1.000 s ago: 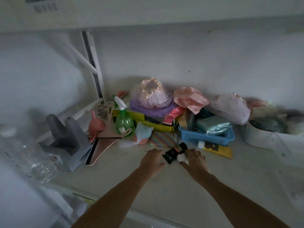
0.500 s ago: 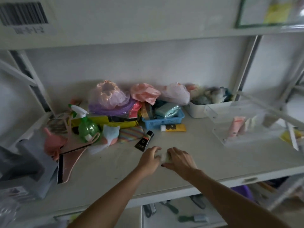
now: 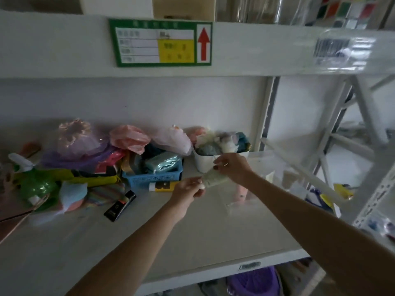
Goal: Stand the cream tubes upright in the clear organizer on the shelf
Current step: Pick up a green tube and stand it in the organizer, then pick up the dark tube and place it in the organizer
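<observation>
Both hands pinch the pale green cream tube (image 3: 214, 180), left hand (image 3: 189, 189) at its white cap, right hand (image 3: 232, 167) at the crimp, so lower it cap-down into the clear plastic organizer (image 3: 275, 165).

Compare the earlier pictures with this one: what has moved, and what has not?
Both hands have lifted a pale tube off the shelf: left hand at its cap end, right hand at its other, nearing the clear organizer. The black tube and yellow tube stay lying flat.
</observation>
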